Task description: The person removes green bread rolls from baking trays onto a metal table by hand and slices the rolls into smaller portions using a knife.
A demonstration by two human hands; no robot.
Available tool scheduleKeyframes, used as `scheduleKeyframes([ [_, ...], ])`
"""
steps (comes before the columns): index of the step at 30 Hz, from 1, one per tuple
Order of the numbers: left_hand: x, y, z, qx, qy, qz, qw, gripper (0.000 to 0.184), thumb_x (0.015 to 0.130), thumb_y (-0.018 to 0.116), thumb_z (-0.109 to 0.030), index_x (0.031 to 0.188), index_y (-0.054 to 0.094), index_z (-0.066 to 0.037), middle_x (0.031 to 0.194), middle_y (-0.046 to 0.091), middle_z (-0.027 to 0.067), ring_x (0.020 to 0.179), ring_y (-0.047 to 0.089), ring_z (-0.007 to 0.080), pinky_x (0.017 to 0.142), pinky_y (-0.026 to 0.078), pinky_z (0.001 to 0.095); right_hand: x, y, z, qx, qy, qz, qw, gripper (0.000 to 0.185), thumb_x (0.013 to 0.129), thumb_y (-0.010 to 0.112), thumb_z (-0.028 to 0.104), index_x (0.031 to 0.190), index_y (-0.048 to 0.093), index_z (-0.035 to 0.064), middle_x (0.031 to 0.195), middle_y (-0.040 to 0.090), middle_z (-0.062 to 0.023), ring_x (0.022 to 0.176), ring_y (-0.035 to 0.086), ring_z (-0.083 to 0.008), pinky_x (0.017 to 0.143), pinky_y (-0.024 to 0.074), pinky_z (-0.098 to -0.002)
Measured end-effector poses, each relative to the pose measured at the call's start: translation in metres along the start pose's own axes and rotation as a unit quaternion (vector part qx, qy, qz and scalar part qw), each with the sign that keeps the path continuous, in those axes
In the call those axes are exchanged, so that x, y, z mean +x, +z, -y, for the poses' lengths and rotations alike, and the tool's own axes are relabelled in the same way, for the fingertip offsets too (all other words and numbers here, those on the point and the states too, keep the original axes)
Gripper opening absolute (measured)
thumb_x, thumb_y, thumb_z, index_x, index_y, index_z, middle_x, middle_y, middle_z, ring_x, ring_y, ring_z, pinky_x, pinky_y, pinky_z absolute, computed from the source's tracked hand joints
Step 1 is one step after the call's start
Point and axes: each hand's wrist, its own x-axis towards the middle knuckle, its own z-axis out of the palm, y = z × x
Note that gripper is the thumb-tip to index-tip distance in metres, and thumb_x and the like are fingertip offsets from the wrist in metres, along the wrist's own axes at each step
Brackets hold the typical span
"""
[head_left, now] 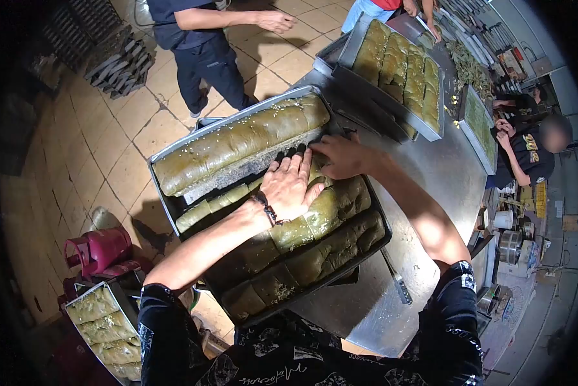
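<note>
A deep metal tray (168, 215) holds several long rows of glossy green-brown bread sprinkled with pale seeds. One whole loaf (244, 145) lies along its far side, with a bare strip of tray floor beside it. My left hand (288, 190), wearing a dark bracelet, lies stretched out across the sliced bread row (315, 215); its fingertips reach into the shadowed gap. Close by, my right hand (342, 156) is bent over the right end of that row, fingers curled against the bread. Its fingertips are partly hidden.
A metal table (424, 212) carries a long blade (397, 280) and another bread tray (440, 128). A lower tray (131, 302) of bread sits left, near a pink gas cylinder (102, 251). People stand ahead (205, 51) and at the right (527, 148).
</note>
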Motion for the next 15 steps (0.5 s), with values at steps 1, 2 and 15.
scheduleKeyframes([
  [1, -0.001, -0.011, 0.001, 0.010, 0.017, -0.027, 0.999, 0.079, 0.103, 0.042, -0.053, 0.154, 0.030, 0.006, 0.131, 0.053, 0.0272, 0.120, 0.053, 0.0396, 0.103, 0.044, 0.0527, -0.004, -0.007, 0.000, -0.018, -0.019, -0.058, 0.998, 0.061, 0.079, 0.067, 0.033, 0.135, 0.057, 0.0100, 0.140, 0.048, -0.0152, 0.134, 0.046, -0.0327, 0.107, 0.0361, -0.0663],
  [2, -0.005, -0.024, 0.005, 0.005, -0.007, 0.007, 1.000, 0.072, 0.102, 0.049, -0.046, 0.151, 0.037, 0.005, 0.126, 0.054, 0.0250, 0.110, 0.056, 0.0357, 0.096, 0.048, 0.0489, -0.006, -0.014, 0.000, -0.037, -0.038, -0.115, 0.992, 0.059, 0.079, 0.066, 0.031, 0.134, 0.057, 0.0091, 0.136, 0.050, -0.0160, 0.132, 0.048, -0.0335, 0.106, 0.0379, -0.0645],
  [15, -0.070, -0.103, 0.106, 0.148, -0.233, -0.073, 0.958, 0.081, 0.070, 0.089, -0.032, 0.139, 0.056, -0.005, 0.132, 0.054, 0.0143, 0.121, 0.054, 0.0347, 0.100, 0.050, 0.0444, 0.080, -0.078, -0.004, -0.051, 0.024, -0.030, 0.998, 0.070, 0.074, 0.080, 0.037, 0.136, 0.058, 0.0114, 0.130, 0.055, -0.0112, 0.133, 0.043, -0.0348, 0.105, 0.0387, -0.0631],
])
